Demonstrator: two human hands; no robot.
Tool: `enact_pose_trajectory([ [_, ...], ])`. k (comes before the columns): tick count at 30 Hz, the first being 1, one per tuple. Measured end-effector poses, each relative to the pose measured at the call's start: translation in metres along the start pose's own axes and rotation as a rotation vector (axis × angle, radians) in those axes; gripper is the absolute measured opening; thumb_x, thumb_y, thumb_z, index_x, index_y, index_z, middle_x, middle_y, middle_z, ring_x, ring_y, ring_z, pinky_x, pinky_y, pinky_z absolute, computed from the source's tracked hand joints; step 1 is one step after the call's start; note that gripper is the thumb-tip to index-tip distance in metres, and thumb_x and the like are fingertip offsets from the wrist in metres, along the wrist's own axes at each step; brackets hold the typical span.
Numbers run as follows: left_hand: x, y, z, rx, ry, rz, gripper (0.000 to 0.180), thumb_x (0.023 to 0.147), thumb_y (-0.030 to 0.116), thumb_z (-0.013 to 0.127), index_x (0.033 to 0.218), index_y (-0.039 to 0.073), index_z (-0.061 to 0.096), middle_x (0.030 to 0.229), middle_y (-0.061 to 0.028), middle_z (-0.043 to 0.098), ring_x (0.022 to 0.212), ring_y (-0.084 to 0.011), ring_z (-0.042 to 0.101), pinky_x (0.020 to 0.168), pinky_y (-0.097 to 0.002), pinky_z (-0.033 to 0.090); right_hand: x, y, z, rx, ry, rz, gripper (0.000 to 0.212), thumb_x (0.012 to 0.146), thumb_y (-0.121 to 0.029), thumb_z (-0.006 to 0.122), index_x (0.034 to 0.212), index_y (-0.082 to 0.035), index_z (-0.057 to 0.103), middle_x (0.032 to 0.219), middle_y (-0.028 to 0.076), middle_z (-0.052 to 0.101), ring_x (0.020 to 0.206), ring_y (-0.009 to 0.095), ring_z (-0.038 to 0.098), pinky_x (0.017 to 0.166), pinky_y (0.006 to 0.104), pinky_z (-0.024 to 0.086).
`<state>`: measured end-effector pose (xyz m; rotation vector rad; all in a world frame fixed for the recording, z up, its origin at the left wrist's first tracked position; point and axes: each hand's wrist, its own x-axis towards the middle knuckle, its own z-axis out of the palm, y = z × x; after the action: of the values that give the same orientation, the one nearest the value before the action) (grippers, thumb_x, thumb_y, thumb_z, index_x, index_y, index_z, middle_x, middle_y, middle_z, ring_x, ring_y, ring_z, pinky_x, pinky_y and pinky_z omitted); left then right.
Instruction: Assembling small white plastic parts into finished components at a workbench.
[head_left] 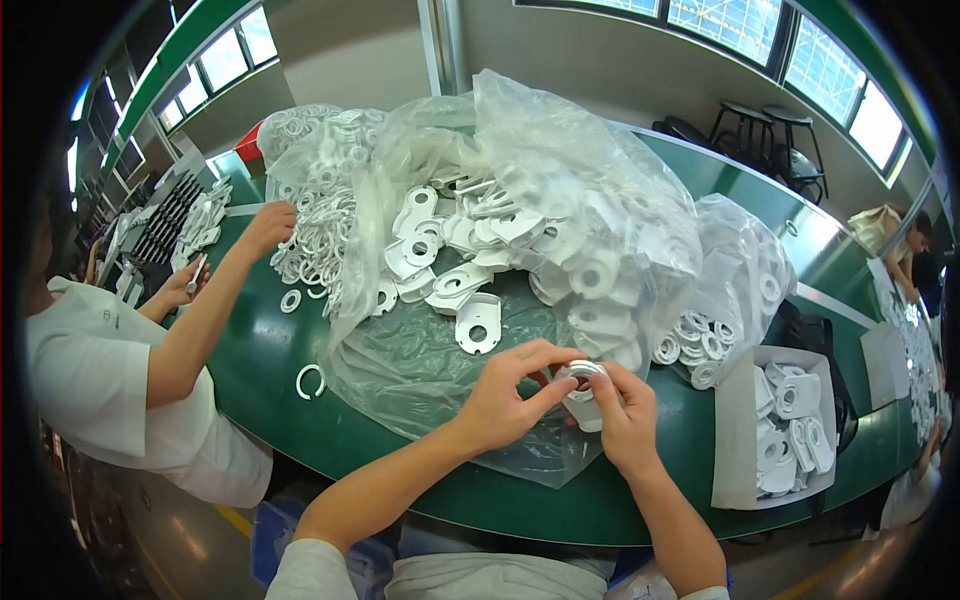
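Observation:
My left hand [508, 398] and my right hand [627, 418] meet over the near edge of the table. Between them is a white plastic plate [584, 412] with a round end, tilted, its lower tip pointing down. A white ring [586, 368] sits at its top, pinched by the fingers and thumb of my left hand. The fingers and thumb of my right hand close round the plate's right side. Just beyond lies a similar white plate with a round hole [479, 322], on a clear plastic bag [420, 365]. Many more such plates spill from the bag's mouth.
A cardboard box [735, 440] of finished-looking white plates stands at right, beside a bag of white rings [705, 340]. A split ring [310, 381] lies on the green table [270, 365]. At left, a co-worker's hand [270, 226] reaches to a ring pile [318, 235].

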<state>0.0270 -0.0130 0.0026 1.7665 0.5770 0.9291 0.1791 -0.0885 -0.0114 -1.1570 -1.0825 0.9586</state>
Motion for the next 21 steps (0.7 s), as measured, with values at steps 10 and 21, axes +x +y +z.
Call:
enact_pose_trajectory([
  [10,-0.005,-0.013,0.007,-0.130,0.059,-0.092,0.014,0.084,0.010,0.066,0.087,-0.003,0.061,0.085,-0.0069,0.060,0.071,-0.0106,0.057,0.059,-0.0234,0.044,-0.002,0.010,-0.002,-0.105,-0.052,0.033,0.026,0.098,-0.018,0.050,0.088,0.003,0.062,0.072,-0.001,0.058,0.063,0.005,0.047,0.056,0.0234,0.038],
  [21,-0.004,-0.008,-0.001,-0.180,-0.120,-0.200,0.030,0.088,0.006,0.063,0.117,-0.003,0.057,0.097,-0.0099,0.064,0.083,-0.0135,0.064,0.066,-0.0258,0.056,0.002,0.015,-0.009,0.114,-0.014,0.088,0.033,0.102,-0.026,0.042,0.090,-0.001,0.060,0.077,0.001,0.060,0.064,0.007,0.054,0.058,0.0237,0.044],
])
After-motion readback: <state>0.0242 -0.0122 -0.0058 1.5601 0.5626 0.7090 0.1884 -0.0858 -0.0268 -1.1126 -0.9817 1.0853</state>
